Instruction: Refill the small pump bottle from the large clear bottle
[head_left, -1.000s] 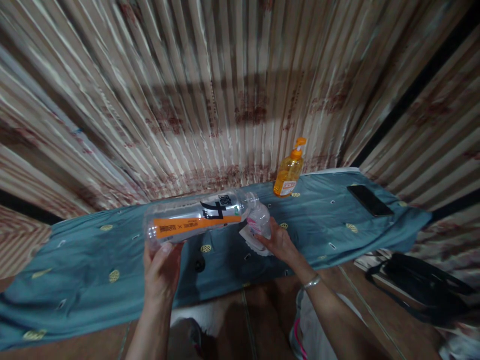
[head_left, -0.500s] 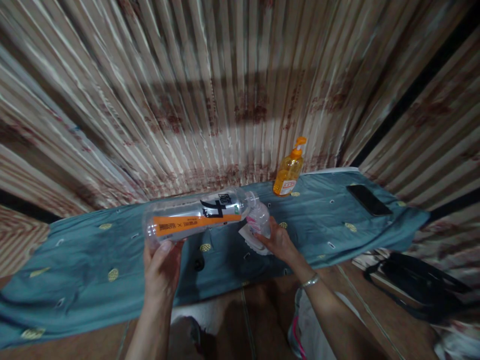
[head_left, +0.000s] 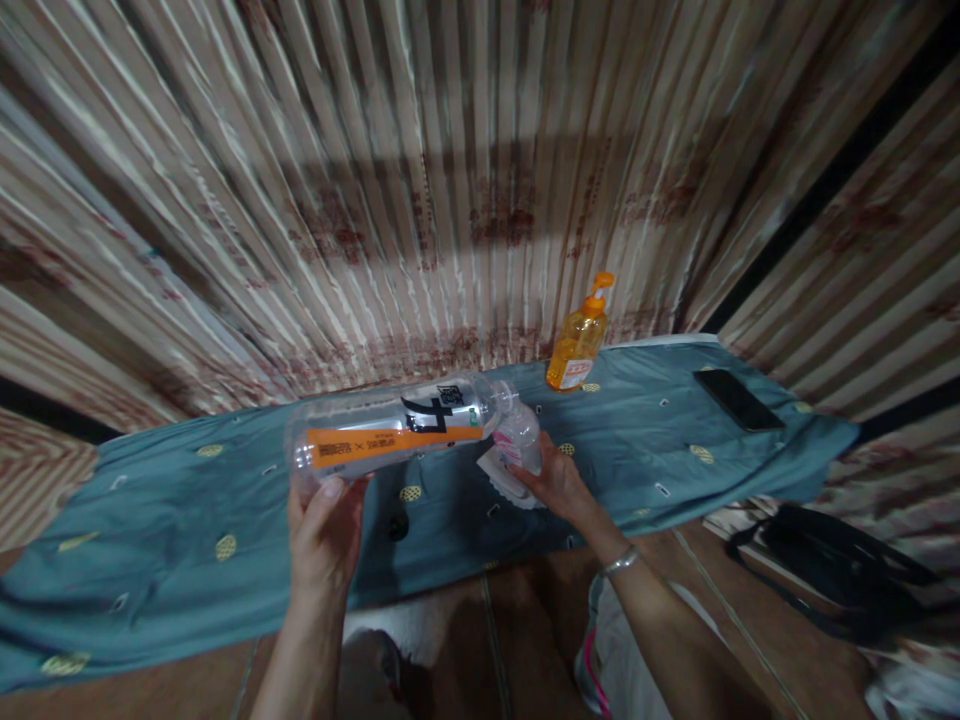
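Main risk, prob.: L hand (head_left: 326, 530) grasps big btl (head_left: 390, 440) only nr its base, so the neck end, w/ no support but maybe small btl (head_left: 519, 432), could dip or slide off line; any liquid inside (can't tell) might then miss & wet the cloth (head_left: 165, 520). Thin plastic could also buckle if squeezed hard. R hand (head_left: 559, 485) clasps small btl low on its right side; a nudge fr. above might tip it. Big btl lies approx. horiz. over the cloth, running right fr. the L grip to small btl's top; mouths touching or just apart, can't tell. Pump btl (head_left: 576, 350) stands behind, apart.
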